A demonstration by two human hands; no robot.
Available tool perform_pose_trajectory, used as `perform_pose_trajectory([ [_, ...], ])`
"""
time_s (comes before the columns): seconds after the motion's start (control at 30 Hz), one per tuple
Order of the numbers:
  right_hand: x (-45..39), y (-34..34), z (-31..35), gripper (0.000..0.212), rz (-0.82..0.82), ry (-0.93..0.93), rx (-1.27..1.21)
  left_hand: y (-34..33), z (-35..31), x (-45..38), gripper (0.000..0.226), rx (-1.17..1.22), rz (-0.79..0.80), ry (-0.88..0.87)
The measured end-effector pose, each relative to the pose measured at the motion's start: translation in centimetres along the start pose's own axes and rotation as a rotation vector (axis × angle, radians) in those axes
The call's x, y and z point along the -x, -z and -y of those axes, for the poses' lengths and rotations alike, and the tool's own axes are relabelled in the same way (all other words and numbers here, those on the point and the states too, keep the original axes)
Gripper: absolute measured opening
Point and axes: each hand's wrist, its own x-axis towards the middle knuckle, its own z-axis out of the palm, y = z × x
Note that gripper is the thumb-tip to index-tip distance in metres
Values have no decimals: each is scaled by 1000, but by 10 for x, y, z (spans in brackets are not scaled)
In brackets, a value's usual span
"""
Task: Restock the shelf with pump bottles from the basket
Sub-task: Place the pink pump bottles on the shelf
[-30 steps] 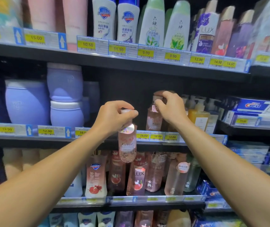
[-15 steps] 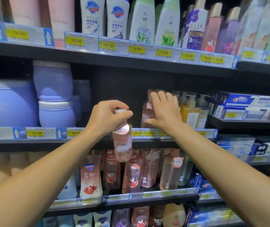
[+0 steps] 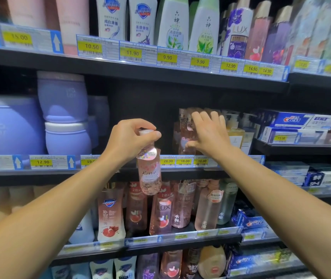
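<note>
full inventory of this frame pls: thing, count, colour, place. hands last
Kirstie bottle: 1, clear pink, hanging in front of the middle shelf edge.
Pink bottles: at least 2, pink, middle shelf, partly hidden.
Amber pump bottle: 1, yellow, middle shelf, right of the pink ones.
Lavender tubs: several, purple, middle shelf left.
Crest boxes: count unclear, blue and white, right shelf.
Body wash bottles: many, mostly pink, lower shelf.
Top-shelf bottles: many, white, green, purple, pink.
Price tags: many, yellow, shelf edges.
Left hand: pinching the Kirstie bottle's cap.
Right hand: fingers spread against the pink bottles.
</note>
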Motion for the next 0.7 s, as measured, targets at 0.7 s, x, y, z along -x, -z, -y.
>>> perform_pose_trajectory([
  [0.7, -16, -2, 8, 52, 151, -39, 88, 1, 1, -2, 15, -17, -1, 22],
])
